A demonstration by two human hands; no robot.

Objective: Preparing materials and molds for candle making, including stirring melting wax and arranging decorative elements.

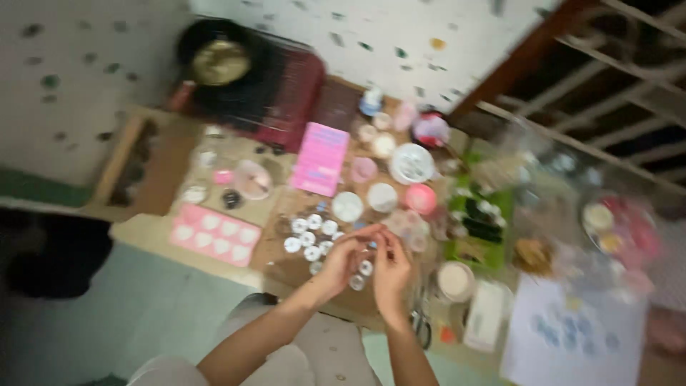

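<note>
- On the tabletop [286, 268], directly ahead of the person, a cluster of small round white-lidded pots [311, 236] lies in loose rows; about nine can be counted, though blur makes the figure uncertain.
- Both hands are raised just above the near edge of that cluster, fingertips meeting. The left hand [343, 261] and right hand [391, 271] pinch together on something very small between them; blur hides what it is, so whether either hand truly grips an item cannot be told.
- Two more small pots [361, 275] lie just beneath the hands.
- One pink mould tray [214, 234] with heart-shaped cavities, about eight of them, lies to the left of the pots, well apart from the hands.
- One pink card [321, 159] lies beyond the pots.
- Three larger round white lids or dishes [381, 197] and one pink round dish [420, 199] sit beyond the hands.
- One white sheet with blue spots [575, 336] lies far right.
- One pair of scissors [420, 325] lies just beside the right forearm.
</note>
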